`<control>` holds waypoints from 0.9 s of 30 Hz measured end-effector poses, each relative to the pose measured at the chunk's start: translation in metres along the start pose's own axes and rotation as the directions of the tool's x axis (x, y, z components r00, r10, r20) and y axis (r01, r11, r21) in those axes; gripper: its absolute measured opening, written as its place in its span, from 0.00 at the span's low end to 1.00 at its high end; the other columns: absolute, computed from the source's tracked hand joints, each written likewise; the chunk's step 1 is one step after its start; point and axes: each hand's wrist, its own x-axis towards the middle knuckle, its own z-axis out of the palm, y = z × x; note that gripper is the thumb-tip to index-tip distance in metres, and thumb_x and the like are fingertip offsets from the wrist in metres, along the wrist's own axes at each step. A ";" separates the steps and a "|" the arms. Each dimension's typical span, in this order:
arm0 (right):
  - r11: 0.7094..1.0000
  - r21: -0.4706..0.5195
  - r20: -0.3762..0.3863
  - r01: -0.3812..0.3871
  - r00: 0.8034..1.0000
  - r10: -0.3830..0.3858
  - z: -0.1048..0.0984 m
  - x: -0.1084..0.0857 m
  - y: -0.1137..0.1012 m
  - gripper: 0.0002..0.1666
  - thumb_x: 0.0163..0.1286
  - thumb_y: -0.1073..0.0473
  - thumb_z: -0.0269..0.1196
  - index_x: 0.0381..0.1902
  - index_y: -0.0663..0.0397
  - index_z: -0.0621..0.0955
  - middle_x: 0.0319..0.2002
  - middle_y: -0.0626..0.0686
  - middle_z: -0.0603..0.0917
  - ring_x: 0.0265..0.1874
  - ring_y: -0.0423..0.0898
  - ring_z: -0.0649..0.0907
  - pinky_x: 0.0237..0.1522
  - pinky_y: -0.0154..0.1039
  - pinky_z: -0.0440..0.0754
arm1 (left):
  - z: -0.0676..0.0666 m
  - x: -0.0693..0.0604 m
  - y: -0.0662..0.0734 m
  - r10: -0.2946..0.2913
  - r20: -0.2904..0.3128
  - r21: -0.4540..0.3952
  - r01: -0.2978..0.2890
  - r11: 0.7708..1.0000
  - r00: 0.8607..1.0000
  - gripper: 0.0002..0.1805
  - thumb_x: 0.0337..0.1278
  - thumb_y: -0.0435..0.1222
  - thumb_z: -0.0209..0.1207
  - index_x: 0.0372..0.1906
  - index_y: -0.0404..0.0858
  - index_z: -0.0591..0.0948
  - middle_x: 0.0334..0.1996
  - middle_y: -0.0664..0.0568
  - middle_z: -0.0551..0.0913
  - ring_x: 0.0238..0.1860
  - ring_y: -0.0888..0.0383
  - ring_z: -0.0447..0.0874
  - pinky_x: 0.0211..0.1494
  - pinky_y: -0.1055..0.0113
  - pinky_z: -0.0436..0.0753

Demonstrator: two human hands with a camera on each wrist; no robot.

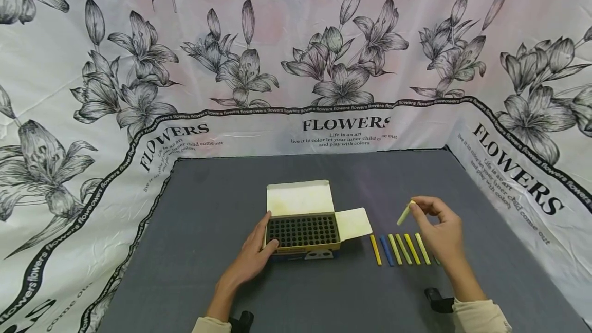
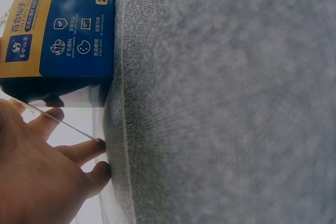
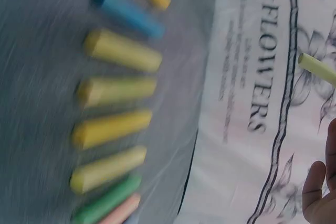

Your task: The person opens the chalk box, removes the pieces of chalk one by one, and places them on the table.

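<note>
My left hand (image 1: 252, 248) rests against the left end of an open chalk box (image 1: 300, 252), its thumb on the front edge and fingers along the side. In the left wrist view the fingers are spread beside the blue and yellow box (image 2: 79, 51). A black insert with rows of round holes (image 1: 302, 230) fills the box. My right hand (image 1: 441, 227) pinches a pale yellow-green chalk stick (image 1: 405, 213) between thumb and fingertips, tilted above the table. Below it lies a row of chalk sticks, including an orange one (image 1: 375, 250), a blue one (image 1: 386, 251) and a yellow one (image 1: 412, 249).
The box's white lid (image 1: 299, 197) stands raised at the back, and a white side flap (image 1: 353, 223) extends right. Green chalk (image 3: 107, 199) and pink chalk (image 3: 122, 211) lie at the row's end. Flower-printed cloth (image 1: 342, 132) borders the grey table (image 1: 222, 184).
</note>
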 end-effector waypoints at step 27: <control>0.935 -0.352 0.095 0.032 0.995 0.002 -0.083 -0.002 0.095 0.07 0.69 0.61 0.68 0.42 0.56 0.88 0.28 0.32 0.84 0.27 0.16 0.71 0.25 0.22 0.69 | -0.001 -0.001 0.001 -0.010 0.001 0.015 0.010 1.000 1.000 0.41 0.78 0.48 0.51 0.84 0.55 0.43 0.84 0.49 0.44 0.83 0.40 0.42 0.75 0.27 0.51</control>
